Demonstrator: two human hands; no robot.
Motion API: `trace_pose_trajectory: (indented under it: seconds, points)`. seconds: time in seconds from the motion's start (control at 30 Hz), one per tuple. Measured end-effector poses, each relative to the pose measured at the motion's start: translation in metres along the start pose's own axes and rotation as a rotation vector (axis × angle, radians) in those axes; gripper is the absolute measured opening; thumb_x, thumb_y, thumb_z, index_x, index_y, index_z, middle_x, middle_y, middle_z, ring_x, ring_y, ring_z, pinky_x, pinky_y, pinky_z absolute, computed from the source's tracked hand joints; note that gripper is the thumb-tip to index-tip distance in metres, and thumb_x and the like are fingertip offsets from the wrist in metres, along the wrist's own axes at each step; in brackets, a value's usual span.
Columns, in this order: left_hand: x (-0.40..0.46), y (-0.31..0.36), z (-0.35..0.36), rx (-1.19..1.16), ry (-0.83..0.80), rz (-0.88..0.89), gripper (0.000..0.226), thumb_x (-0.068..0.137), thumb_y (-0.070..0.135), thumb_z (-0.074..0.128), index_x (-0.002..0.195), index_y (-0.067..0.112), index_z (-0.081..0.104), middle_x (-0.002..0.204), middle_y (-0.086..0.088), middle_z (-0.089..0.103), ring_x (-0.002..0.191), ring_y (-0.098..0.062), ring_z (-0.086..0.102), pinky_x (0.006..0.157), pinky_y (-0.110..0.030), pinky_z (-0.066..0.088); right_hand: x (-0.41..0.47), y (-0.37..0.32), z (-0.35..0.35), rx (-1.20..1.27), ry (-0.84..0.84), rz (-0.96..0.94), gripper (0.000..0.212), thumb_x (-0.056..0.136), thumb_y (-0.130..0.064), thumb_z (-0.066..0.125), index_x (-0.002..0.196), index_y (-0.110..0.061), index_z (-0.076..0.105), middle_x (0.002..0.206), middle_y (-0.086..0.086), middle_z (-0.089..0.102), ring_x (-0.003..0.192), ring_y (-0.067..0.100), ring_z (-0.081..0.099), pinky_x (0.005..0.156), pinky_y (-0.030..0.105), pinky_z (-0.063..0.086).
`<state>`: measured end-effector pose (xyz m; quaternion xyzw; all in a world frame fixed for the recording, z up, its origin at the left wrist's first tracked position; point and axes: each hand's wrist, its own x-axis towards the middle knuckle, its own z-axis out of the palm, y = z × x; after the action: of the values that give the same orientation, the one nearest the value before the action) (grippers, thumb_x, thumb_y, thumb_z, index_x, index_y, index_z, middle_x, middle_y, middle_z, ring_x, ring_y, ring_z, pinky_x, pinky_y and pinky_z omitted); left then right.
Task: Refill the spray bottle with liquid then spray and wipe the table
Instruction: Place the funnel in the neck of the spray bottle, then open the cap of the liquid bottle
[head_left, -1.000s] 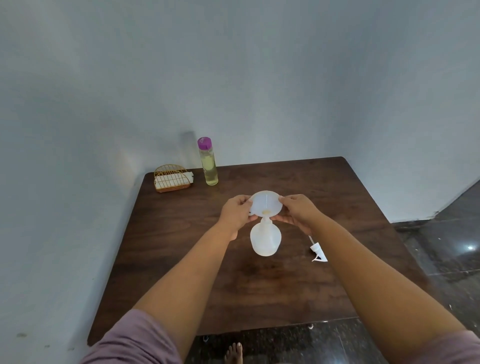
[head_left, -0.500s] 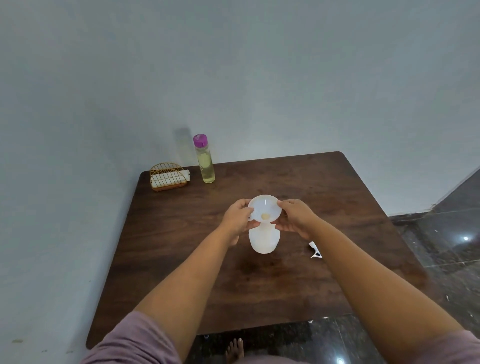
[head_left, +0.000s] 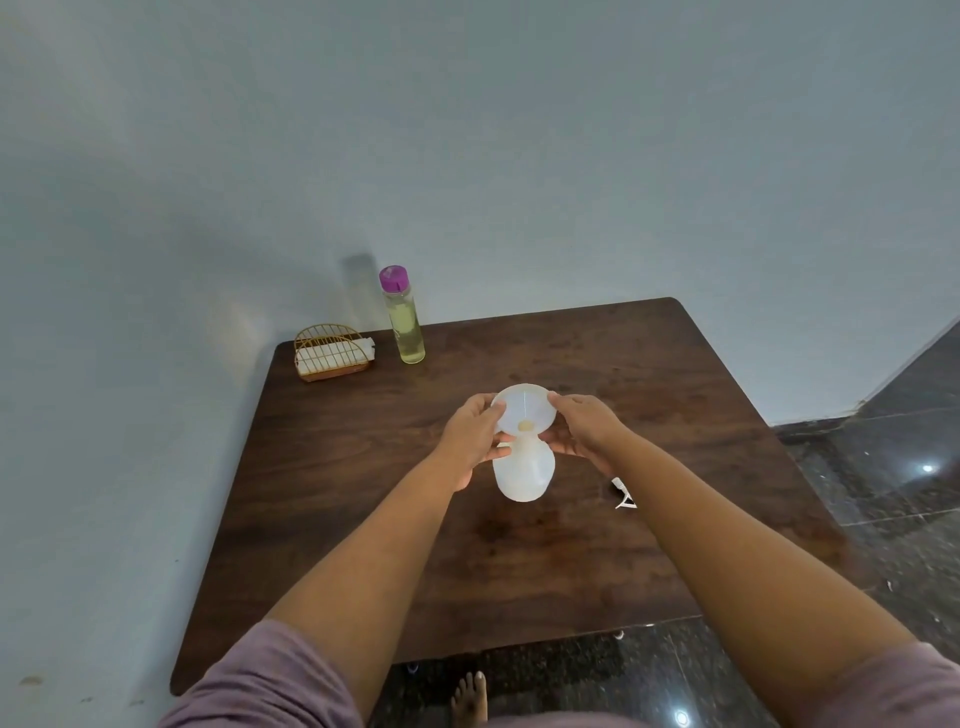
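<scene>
Since a moment ago we have lowered the funnel (head_left: 524, 410) so its spout now sits in the neck of the spray bottle (head_left: 523, 475), which stands near the middle of the table (head_left: 675, 395). Our left hand (head_left: 475, 434) and right hand (head_left: 584, 428) each pinch the funnel's rim from opposite sides. That readies the refill; pouring has not begun. The funnel is thin translucent white plastic, a shallow cone; the bottle is milky and rounded. The slim clear bottle of yellow liquid (head_left: 404, 322), purple-capped, waits by the wall, and the detached trigger head (head_left: 623, 496) lies beside our right forearm.
</scene>
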<state>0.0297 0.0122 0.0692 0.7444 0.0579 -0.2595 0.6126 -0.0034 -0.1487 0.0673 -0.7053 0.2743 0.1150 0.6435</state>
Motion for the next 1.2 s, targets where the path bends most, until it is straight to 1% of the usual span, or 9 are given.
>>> trace_pose_trajectory:
  seconds: [0.2,0.4,0.57,0.77,0.93,1.0,1.07,1.13,1.2]
  points:
    - [0.002,0.003,-0.001,0.035,0.101,0.030,0.036,0.099,0.028,0.053,0.135,0.023,0.048,0.138,-0.005,0.050,0.111,-0.022,0.058,0.082,-0.031,0.058,-0.002,-0.006,-0.001,-0.113,0.066,-0.073,0.034,0.099,-0.040,0.045,0.110,-0.014,0.063,0.104,0.010,0.069,0.100,0.026,0.066,0.084,0.033,0.055]
    - [0.005,0.007,-0.006,0.080,0.175,0.074,0.037,0.100,0.027,0.052,0.136,0.022,0.049,0.137,-0.003,0.053,0.116,-0.020,0.055,0.094,-0.036,0.055,0.000,-0.012,-0.001,-0.290,0.137,-0.161,0.032,0.097,-0.042,0.046,0.114,-0.018,0.059,0.109,0.002,0.065,0.102,0.020,0.060,0.093,0.040,0.051]
    - [0.008,0.010,-0.010,0.100,0.197,0.096,0.037,0.100,0.029,0.052,0.136,0.023,0.049,0.134,-0.003,0.057,0.117,-0.021,0.058,0.098,-0.038,0.053,-0.001,-0.023,0.004,-0.381,0.156,-0.243,0.032,0.099,-0.037,0.045,0.119,-0.016,0.057,0.111,-0.001,0.060,0.100,0.016,0.054,0.081,0.030,0.042]
    - [0.011,0.021,-0.018,0.100,0.225,0.144,0.037,0.100,0.027,0.052,0.137,0.021,0.049,0.135,-0.002,0.056,0.118,-0.019,0.057,0.096,-0.034,0.052,0.003,-0.037,0.010,-0.520,0.176,-0.332,0.030,0.098,-0.034,0.048,0.119,-0.015,0.057,0.114,0.001,0.061,0.098,0.015,0.053,0.080,0.027,0.041]
    - [0.022,0.028,-0.030,0.119,0.247,0.202,0.037,0.099,0.031,0.053,0.135,0.024,0.050,0.132,0.000,0.057,0.122,-0.019,0.055,0.104,-0.042,0.047,0.012,-0.054,0.015,-0.565,0.173,-0.385,0.030,0.095,-0.034,0.051,0.119,-0.015,0.057,0.114,0.001,0.061,0.097,0.015,0.054,0.079,0.027,0.040]
    - [0.029,0.032,-0.037,0.132,0.259,0.232,0.037,0.099,0.032,0.053,0.135,0.024,0.050,0.120,0.003,0.059,0.117,-0.016,0.054,0.103,-0.037,0.047,0.017,-0.062,0.019,-0.578,0.173,-0.410,0.030,0.094,-0.033,0.052,0.118,-0.015,0.058,0.113,0.001,0.061,0.098,0.015,0.054,0.080,0.026,0.040]
    - [0.034,0.039,-0.046,0.153,0.287,0.262,0.037,0.099,0.031,0.053,0.135,0.023,0.050,0.109,0.008,0.056,0.109,-0.011,0.052,0.096,-0.028,0.043,0.023,-0.070,0.024,-0.575,0.175,-0.430,0.030,0.093,-0.033,0.054,0.117,-0.016,0.059,0.113,0.001,0.061,0.099,0.015,0.055,0.082,0.026,0.040]
    - [0.040,0.044,-0.054,0.163,0.316,0.290,0.037,0.098,0.030,0.054,0.134,0.021,0.050,0.108,0.008,0.057,0.105,-0.009,0.051,0.090,-0.025,0.040,0.027,-0.078,0.029,-0.580,0.175,-0.439,0.030,0.092,-0.033,0.056,0.116,-0.015,0.060,0.111,0.001,0.061,0.099,0.016,0.056,0.083,0.026,0.041]
    - [0.048,0.050,-0.064,0.181,0.338,0.313,0.037,0.098,0.028,0.055,0.133,0.019,0.050,0.113,0.004,0.060,0.103,-0.009,0.053,0.090,-0.025,0.041,0.036,-0.087,0.037,-0.581,0.175,-0.447,0.031,0.091,-0.033,0.057,0.116,-0.014,0.060,0.110,0.001,0.061,0.101,0.017,0.057,0.085,0.026,0.042]
